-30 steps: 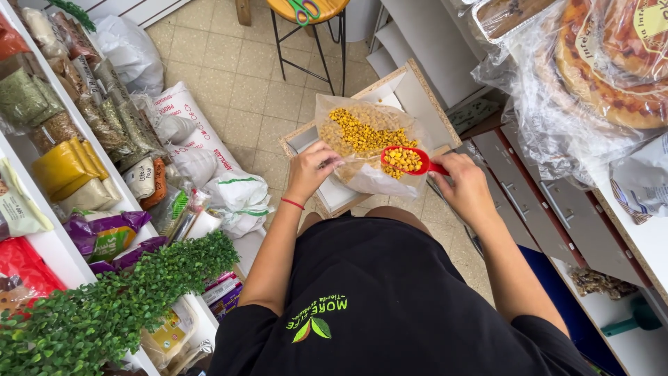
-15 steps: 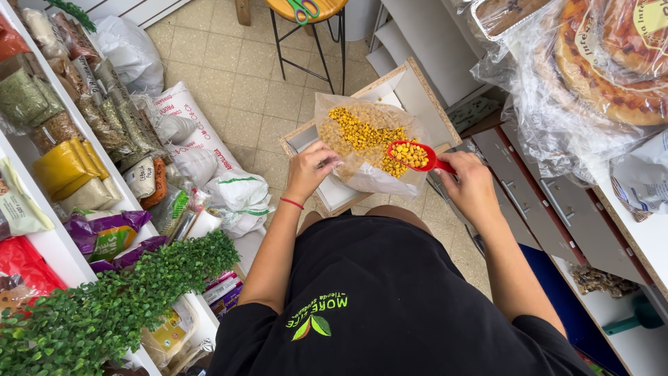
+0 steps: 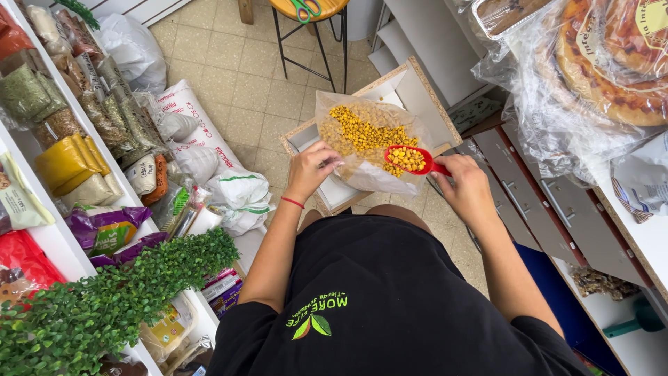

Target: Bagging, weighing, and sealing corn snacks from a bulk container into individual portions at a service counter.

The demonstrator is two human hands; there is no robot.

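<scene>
Right hand (image 3: 467, 189) gripping red scoop (image 3: 410, 159) of corn, left hand (image 3: 313, 167) pinching clear bag (image 3: 369, 143).

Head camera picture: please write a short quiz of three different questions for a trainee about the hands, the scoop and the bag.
1. True or false: the red scoop is empty.
2. Which hand holds the scoop? A) left hand B) right hand
3. Fill in: the left hand grips the edge of the clear plastic ____.

Key:
1. False; it is full of yellow kernels.
2. B; the right hand grips its handle.
3. bag; it rests in a wooden drawer.
</scene>
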